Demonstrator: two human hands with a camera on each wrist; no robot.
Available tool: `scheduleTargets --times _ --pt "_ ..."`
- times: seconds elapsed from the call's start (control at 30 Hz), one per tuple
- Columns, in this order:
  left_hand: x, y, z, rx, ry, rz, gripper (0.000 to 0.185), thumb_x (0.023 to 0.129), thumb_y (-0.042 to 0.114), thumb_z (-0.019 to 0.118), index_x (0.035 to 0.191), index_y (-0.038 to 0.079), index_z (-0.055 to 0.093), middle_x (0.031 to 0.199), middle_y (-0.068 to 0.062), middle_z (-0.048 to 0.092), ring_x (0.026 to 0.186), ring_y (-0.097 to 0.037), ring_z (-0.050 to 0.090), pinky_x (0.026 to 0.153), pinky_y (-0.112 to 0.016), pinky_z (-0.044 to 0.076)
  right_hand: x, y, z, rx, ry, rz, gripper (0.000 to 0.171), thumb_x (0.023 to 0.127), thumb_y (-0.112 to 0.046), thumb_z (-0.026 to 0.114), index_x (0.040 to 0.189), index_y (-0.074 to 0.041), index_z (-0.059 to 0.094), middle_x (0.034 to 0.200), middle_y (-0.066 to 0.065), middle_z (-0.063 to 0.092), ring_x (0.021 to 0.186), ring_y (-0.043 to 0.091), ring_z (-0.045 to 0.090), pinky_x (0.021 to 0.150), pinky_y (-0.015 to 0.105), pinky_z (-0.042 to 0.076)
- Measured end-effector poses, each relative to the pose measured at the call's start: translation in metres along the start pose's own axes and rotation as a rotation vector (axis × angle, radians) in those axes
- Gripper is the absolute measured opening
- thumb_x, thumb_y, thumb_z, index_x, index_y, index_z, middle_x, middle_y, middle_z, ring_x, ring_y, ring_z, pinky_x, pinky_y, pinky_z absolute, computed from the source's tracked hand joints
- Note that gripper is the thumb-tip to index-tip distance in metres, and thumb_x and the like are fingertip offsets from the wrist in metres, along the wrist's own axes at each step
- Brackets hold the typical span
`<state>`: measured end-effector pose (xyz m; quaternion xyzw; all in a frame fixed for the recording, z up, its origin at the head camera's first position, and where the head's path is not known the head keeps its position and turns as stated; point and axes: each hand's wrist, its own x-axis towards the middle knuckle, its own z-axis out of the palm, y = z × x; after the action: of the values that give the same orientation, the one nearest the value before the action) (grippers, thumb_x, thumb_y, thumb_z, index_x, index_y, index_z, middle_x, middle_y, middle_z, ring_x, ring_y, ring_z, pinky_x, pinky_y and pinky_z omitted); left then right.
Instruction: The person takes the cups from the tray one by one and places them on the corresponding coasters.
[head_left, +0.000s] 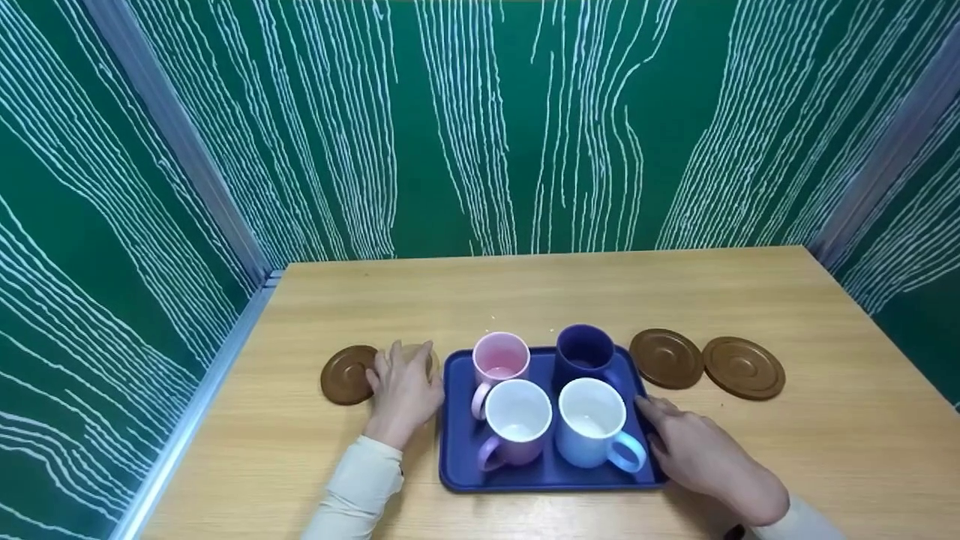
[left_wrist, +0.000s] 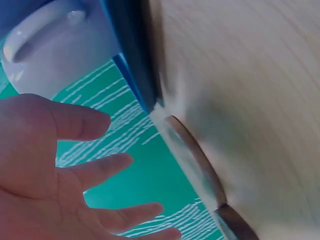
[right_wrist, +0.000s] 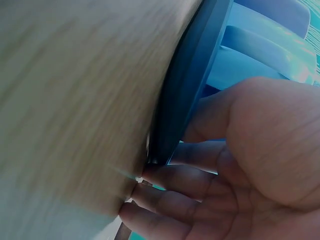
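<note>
Head view shows a blue tray (head_left: 457,465) on a wooden table (head_left: 825,450), with a hand at each side of it. The right hand (head_left: 705,457) lies against the tray's right edge, fingers loosely spread and touching the rim, not closed round it. The left hand (head_left: 405,390) rests just left of the tray, fingers relaxed, partly over a brown saucer (head_left: 346,373) and holding nothing.

Handling the tray well likely calls for an even hold on both rims and a level carry, since four mugs stand on it.

The pink mug (head_left: 500,361), dark purple mug (head_left: 584,352), lilac mug (head_left: 516,421) and pale blue mug (head_left: 592,421) all stand upright and look empty. Two more saucers (head_left: 705,364) lie right of the tray.
</note>
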<state>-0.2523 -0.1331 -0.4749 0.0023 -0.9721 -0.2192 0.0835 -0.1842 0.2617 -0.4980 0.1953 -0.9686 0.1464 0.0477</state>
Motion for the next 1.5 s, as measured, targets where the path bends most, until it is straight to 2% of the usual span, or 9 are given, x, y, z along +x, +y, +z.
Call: scheduleTargets --times 0.13,0.37,0.7,0.93,1.33,1.5 --pt "0.008 -0.004 0.002 -0.002 -0.017 0.003 0.053 0.093 0.02 0.065 0.146 0.014 0.061 0.155 -0.034 0.039 0.143 -0.06 0.027 0.111 -0.082 0.02 0.001 0.0 0.0 0.003 -0.004 0.003 0.055 0.093 -0.012 0.07 0.144 0.006 0.056 0.139 0.031 0.06 0.119 0.049 0.064 0.098 0.06 0.053" --pt "0.016 -0.007 0.006 0.004 -0.032 0.02 0.051 0.092 0.016 0.063 0.143 0.013 0.063 0.15 -0.032 0.045 0.134 -0.056 0.038 0.107 -0.08 0.027 0.001 0.001 -0.001 0.009 0.002 0.009 0.054 0.094 -0.012 0.069 0.144 0.006 0.056 0.139 0.032 0.059 0.124 0.048 0.061 0.101 0.061 0.051" --pt "0.023 -0.011 0.01 0.006 -0.128 0.063 0.067 0.08 0.015 0.065 0.147 0.012 0.059 0.153 -0.034 0.04 0.144 -0.055 0.029 0.113 -0.081 0.017 0.001 0.0 -0.001 0.004 -0.006 0.02 0.054 0.095 -0.013 0.068 0.144 0.006 0.056 0.139 0.032 0.059 0.125 0.049 0.061 0.1 0.062 0.051" --pt "0.027 -0.015 0.009 -0.006 -0.211 0.063 0.072 0.087 0.04 0.072 0.15 0.01 0.055 0.158 -0.033 0.035 0.149 -0.05 0.026 0.118 -0.075 0.014 0.002 -0.003 -0.002 -0.002 -0.019 0.023 0.054 0.095 -0.014 0.068 0.144 0.004 0.056 0.137 0.034 0.06 0.124 0.049 0.061 0.098 0.063 0.052" --pt "0.032 -0.016 0.008 0.015 -0.233 0.113 0.07 0.089 0.039 0.071 0.148 0.006 0.056 0.15 -0.032 0.041 0.141 -0.049 0.034 0.119 -0.065 0.024 0.003 -0.001 -0.002 0.006 -0.03 0.039 0.057 0.094 -0.014 0.069 0.146 0.003 0.055 0.139 0.033 0.058 0.126 0.049 0.06 0.101 0.062 0.05" --pt "0.035 -0.017 0.009 0.035 -0.249 0.123 0.067 0.086 0.025 0.068 0.149 0.006 0.056 0.151 -0.032 0.041 0.142 -0.049 0.034 0.121 -0.061 0.025 0.002 -0.001 -0.001 -0.001 -0.019 0.033 0.056 0.094 -0.015 0.069 0.145 0.004 0.055 0.138 0.032 0.06 0.125 0.048 0.061 0.1 0.062 0.051"
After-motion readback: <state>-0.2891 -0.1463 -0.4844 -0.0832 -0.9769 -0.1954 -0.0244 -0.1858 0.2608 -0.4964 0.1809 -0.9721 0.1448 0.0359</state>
